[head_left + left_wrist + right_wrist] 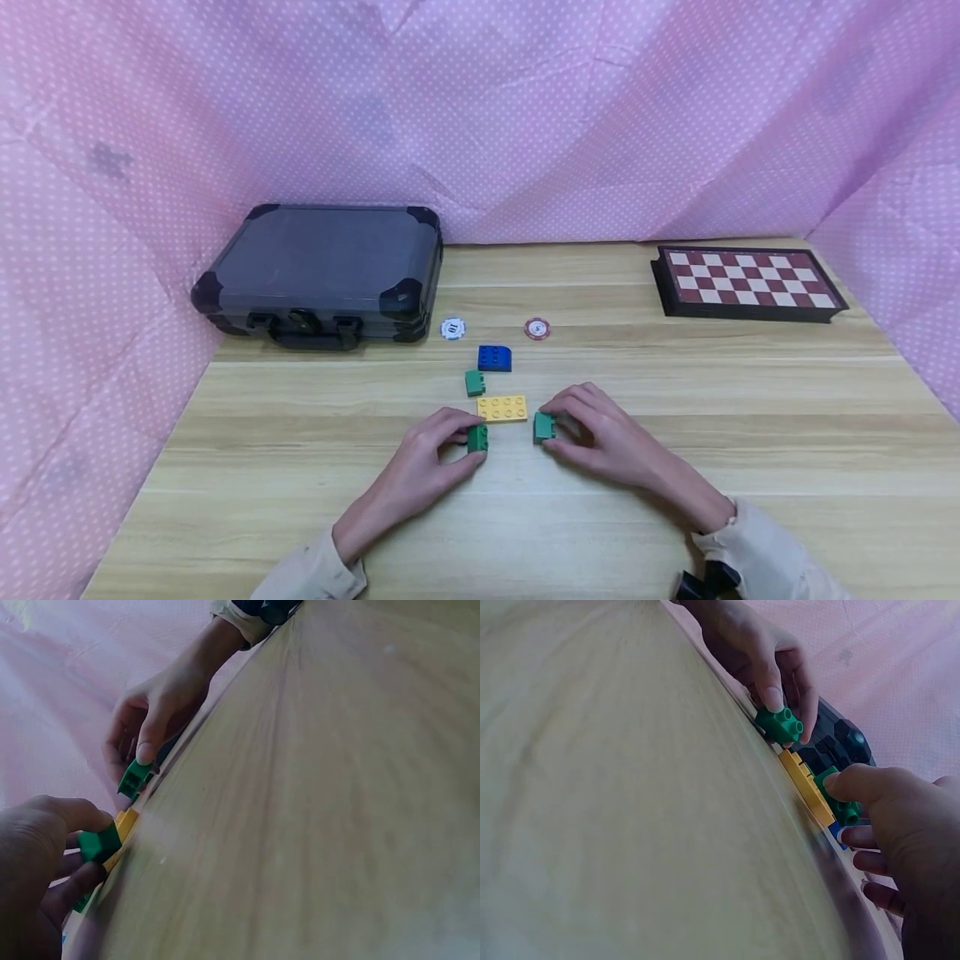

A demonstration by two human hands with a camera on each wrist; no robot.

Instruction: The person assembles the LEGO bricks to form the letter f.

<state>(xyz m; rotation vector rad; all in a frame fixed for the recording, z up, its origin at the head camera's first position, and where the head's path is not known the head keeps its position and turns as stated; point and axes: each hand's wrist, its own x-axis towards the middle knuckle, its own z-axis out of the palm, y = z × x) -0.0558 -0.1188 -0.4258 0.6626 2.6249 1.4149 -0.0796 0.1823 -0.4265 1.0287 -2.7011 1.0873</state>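
Between thumb and fingertips, my left hand [425, 460] pinches a green toy building brick [477, 438], its studs facing right. My right hand [609, 435] grips a second green brick [543, 427] by its near and far ends, with the studs toward the palm. Just beyond and between the hands lies a flat yellow brick [502, 408], studs up. A third green brick [475, 383] rests on its side behind the yellow one's left end. Farther back sits a blue brick [495, 358] with one rounded corner. Both wrist views show the pinched bricks close to the yellow brick [807, 787].
A grey case [322, 258] with black corners stands at the back left. Two poker chips, one blue and white [453, 328] and one red and white [537, 328], lie behind the bricks. A checkered board box [750, 279] sits at the back right, before a pink dotted curtain [525, 125].
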